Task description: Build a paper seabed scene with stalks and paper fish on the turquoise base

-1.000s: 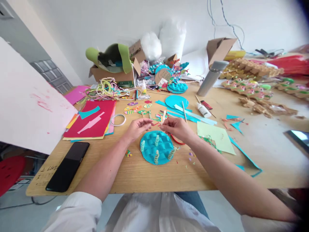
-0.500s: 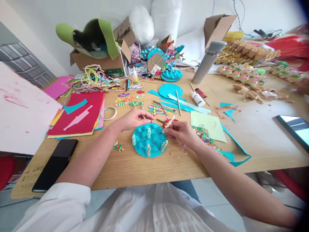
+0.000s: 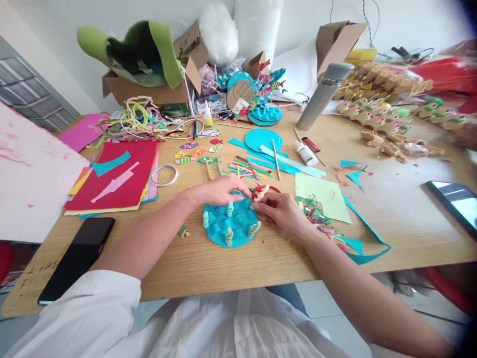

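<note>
A blue woven disc (image 3: 216, 226) lies near the table's front edge, with several pale twisted pieces standing on it, one of them a twisted piece (image 3: 229, 236) near its front. Over the disc's back edge reaches my left hand (image 3: 227, 190), its fingertips close to my right hand; whether they grip anything is hidden. At the disc's right back edge, my right hand (image 3: 278, 209) pinches a cream twisted piece (image 3: 262, 193). Red-handled scissors (image 3: 274, 188) lie partly hidden behind it.
Coloured paper sheets (image 3: 112, 184), a tape ring (image 3: 164, 175) and a black phone (image 3: 76, 261) lie at the left. Behind are paper fish (image 3: 184, 160), blue strips and a glue bottle (image 3: 306, 153). A grey flask (image 3: 324, 97) stands back right; green paper (image 3: 322, 196) lies at the right.
My left hand has moved right and slightly down, over the disc's back edge and closer to my right hand. My right hand still holds the cream piece. The view has shifted slightly.
</note>
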Demonstrator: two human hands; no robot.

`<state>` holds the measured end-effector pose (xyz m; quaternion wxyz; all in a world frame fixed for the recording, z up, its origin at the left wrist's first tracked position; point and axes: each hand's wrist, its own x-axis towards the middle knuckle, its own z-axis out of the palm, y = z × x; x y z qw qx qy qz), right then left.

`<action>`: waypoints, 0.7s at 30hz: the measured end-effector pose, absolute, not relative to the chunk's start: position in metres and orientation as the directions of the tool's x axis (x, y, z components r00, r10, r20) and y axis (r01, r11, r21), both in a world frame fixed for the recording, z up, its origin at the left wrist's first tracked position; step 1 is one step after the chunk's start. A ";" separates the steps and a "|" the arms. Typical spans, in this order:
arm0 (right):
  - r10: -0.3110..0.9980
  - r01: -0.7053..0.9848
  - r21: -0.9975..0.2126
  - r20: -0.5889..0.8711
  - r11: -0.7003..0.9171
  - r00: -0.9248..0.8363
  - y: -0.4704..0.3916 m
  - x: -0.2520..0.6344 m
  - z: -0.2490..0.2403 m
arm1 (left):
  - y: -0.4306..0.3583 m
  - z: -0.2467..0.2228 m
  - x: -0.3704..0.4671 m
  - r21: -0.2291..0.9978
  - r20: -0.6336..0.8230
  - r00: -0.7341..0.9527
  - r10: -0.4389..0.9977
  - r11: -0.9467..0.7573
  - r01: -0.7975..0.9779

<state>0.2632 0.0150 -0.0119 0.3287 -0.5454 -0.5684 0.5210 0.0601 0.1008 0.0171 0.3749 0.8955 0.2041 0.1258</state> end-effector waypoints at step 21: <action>0.968 0.312 -0.943 -0.180 -0.119 -0.173 0.014 0.263 -0.013 | 0.101 0.005 0.062 0.694 0.055 0.919 0.390 -0.677 0.245</action>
